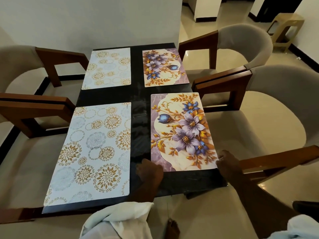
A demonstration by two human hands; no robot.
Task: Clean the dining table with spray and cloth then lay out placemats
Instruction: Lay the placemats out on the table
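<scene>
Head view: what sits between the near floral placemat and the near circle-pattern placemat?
Head view shows only a bare strip of dark tabletop between them; the left hand sits at its near end, by the near floral placemat.

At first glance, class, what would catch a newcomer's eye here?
The near floral placemat, purple and gold, stands out on the right side of the dark table, with the left hand and right hand at its near corners. The far floral placemat lies beyond it; the near white placemat and far white placemat, gold-circled, fill the left side.

Four padded armchairs (284,87) (wooden arms), beige plastic stool (285,25)
</scene>
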